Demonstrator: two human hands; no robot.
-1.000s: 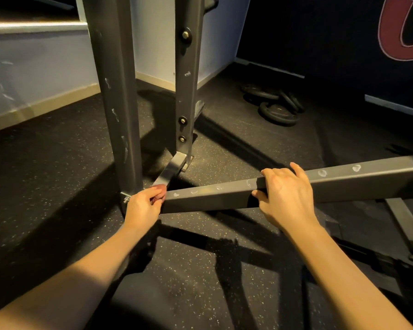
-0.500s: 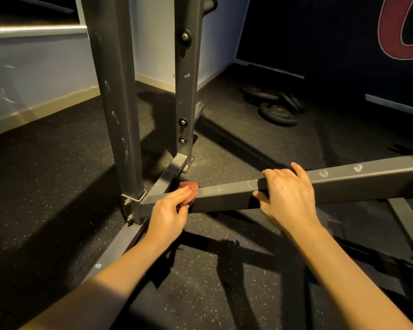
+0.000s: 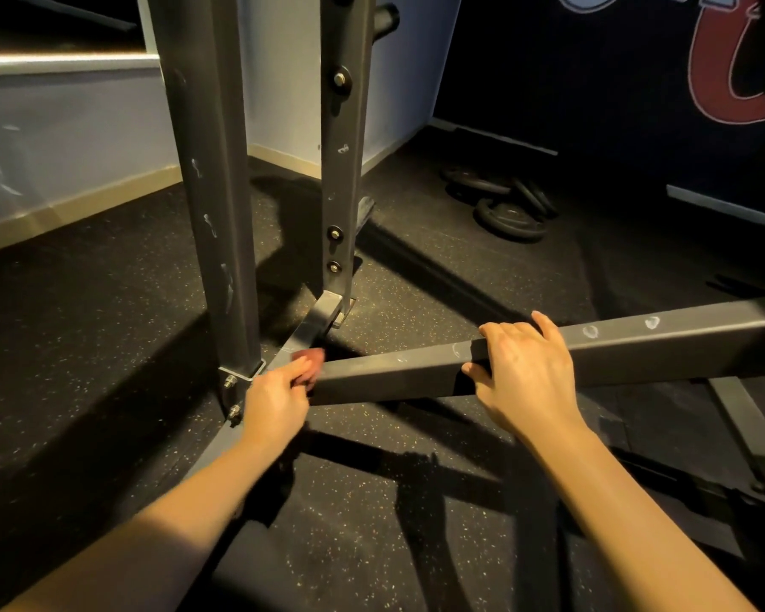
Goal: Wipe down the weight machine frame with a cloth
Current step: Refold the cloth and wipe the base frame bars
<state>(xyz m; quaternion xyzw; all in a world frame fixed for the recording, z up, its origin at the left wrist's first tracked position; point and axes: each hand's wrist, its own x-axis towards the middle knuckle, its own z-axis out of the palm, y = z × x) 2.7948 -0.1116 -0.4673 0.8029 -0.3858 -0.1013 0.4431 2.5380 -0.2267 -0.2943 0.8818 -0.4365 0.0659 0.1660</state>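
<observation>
Your left hand (image 3: 279,397) pinched a small reddish cloth (image 3: 311,360) between curled fingers and thumb, holding it against the near end of the horizontal beam (image 3: 637,346), where that beam meets the base of the weight machine frame. The cloth showed only partly, blurred, poking out past your fingertips. Your right hand (image 3: 526,373) gripped the same beam further along, well apart from the cloth, with the fingers curled over the top edge and the thumb on the near face.

Just beside your left hand stood the front upright (image 3: 213,192), bolted into a bracket (image 3: 239,382) at floor level. A second upright (image 3: 343,148) with bolts rose behind it, joined to the first by a low base rail (image 3: 314,324). The uprights and bracket crowded the corner where the cloth sat. A stack of weight plates (image 3: 509,214) lay on the rubber floor (image 3: 85,324) near the dark back wall, far from both hands.
</observation>
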